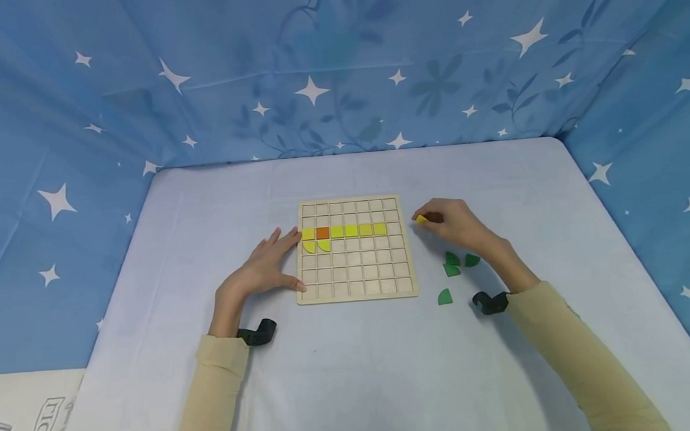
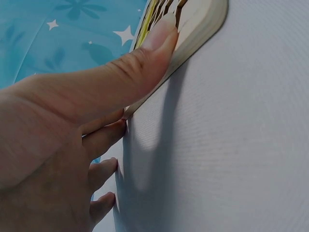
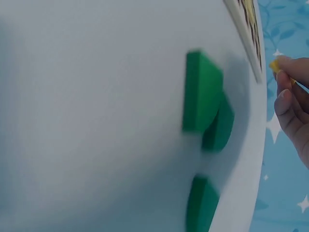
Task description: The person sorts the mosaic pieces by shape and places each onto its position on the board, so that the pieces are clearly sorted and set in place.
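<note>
Blue cloth (image 1: 210, 99) with white stars backs and flanks a white-covered desk (image 1: 365, 370), where a squarish wooden grid board (image 1: 355, 274) lies flat. The yellow piece (image 1: 420, 219) pinched between the right hand's (image 1: 455, 224) thumb and finger is just beyond the board's right edge, roughly level with the row of square tiles (image 1: 351, 231), five yellow and one orange. That hand is plainly the nearer to the row's bare right-end cell; the left hand (image 1: 266, 266), fingers spread wide, rests its thumb on the board's lower left corner. Nearer the person than the right hand lie four green pieces (image 1: 451, 270). The fingers mostly cover the yellow piece, so its outline and long axis cannot be told; the right wrist view cuts off the board and blurs the green pieces.
</note>
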{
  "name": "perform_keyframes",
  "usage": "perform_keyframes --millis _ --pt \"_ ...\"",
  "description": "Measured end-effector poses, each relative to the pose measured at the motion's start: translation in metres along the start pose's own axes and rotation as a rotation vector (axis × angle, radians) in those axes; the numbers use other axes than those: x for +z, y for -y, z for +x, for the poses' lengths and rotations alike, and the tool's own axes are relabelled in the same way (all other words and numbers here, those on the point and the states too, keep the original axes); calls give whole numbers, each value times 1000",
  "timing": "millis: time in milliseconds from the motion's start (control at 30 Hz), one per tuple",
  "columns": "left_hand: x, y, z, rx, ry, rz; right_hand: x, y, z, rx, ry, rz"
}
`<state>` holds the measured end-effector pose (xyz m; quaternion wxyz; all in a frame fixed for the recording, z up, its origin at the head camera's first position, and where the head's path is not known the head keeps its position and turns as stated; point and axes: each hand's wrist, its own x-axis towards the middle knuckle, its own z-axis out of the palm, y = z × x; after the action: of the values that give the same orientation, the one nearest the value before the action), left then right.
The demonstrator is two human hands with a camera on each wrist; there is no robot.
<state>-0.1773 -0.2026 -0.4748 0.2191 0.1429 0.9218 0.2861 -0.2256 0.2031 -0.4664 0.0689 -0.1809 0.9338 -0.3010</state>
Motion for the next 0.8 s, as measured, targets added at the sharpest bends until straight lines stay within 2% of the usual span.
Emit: perform_keyframes --millis 367,800 --pt "1 2 1 6 -1 -5 10 29 14 -67 27 116" --pt "0 0 -1 -1 2 1 30 56 32 -117 97 169"
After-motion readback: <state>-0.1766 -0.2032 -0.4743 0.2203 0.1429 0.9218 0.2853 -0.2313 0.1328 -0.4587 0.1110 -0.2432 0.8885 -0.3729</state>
